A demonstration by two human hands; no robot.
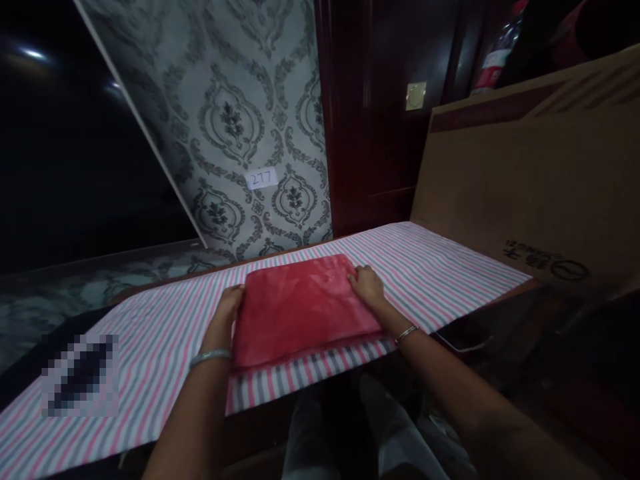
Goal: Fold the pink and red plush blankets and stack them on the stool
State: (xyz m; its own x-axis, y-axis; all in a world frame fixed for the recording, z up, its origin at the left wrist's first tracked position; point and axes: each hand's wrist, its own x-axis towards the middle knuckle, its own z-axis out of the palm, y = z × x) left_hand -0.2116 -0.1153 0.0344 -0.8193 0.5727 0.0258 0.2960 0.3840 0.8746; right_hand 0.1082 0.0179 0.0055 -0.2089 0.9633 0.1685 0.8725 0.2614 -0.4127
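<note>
A flat red rectangle with a soft, plush-like sheen, which looks like a folded cloth [305, 307], lies on a striped tablecloth [165, 347] near the front edge. My left hand [231, 303] is closed on its left edge, the fingertips partly hidden behind it. On the opposite side, my right hand [367, 283] grips the upper right edge, fingers curled over the rim. A pale bangle sits on my left wrist and a thin metal one on my right.
A large cardboard box [520, 180] stands at the right end of the table, with a red-capped bottle [493, 67] behind its top edge. A dark screen [85, 147] rises at the left. Patterned wallpaper with a paper label "277" [262, 178] is behind.
</note>
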